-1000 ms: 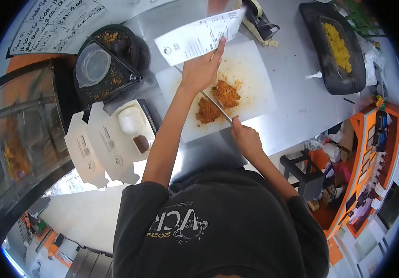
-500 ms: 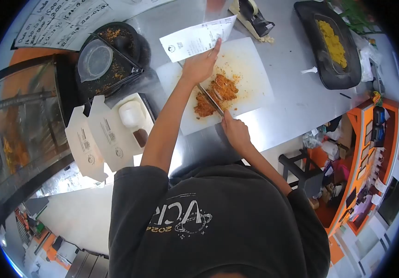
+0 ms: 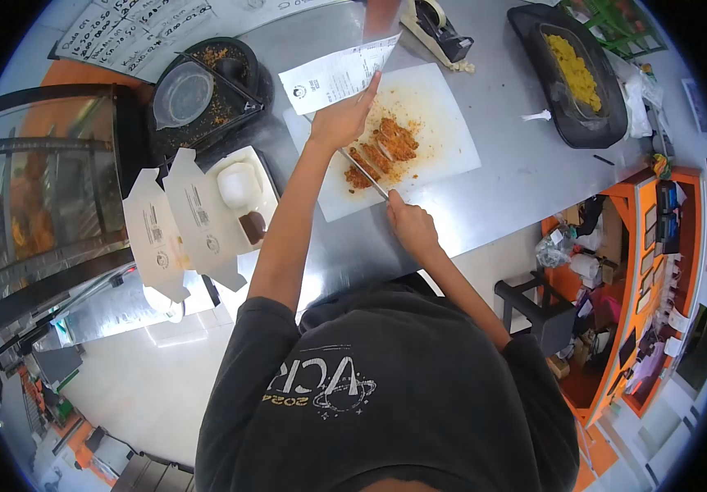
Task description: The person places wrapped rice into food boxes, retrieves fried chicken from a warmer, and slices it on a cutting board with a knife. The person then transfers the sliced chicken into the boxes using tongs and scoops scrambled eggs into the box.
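My right hand (image 3: pixel 412 225) is closed around the handle end of a knife (image 3: pixel 367 179). The blade runs diagonally up and left across breaded fried chicken (image 3: pixel 390 141), which lies partly sliced on a white cutting board (image 3: pixel 448 139). Over the blade's far part rests my left hand (image 3: pixel 343 123), its visible fingers stretched out and pointing away from me. A printed paper slip (image 3: pixel 333 78) is just beyond that hand, overlapped by a fingertip. Crumbs surround the chicken pieces.
Left of the board is an open takeaway box (image 3: pixel 270 193) with white rice (image 3: pixel 239 184) and a dark sauce cup (image 3: pixel 253 225). A round black tray (image 3: pixel 239 70) holds a plastic lid. At the back are a tape dispenser (image 3: pixel 435 34) and a black tray of yellow food (image 3: pixel 571 74).
The knife has shifted slightly left along the chicken, and slices now show to its right. Both hands have moved a little with it. The whole view has tilted slightly.
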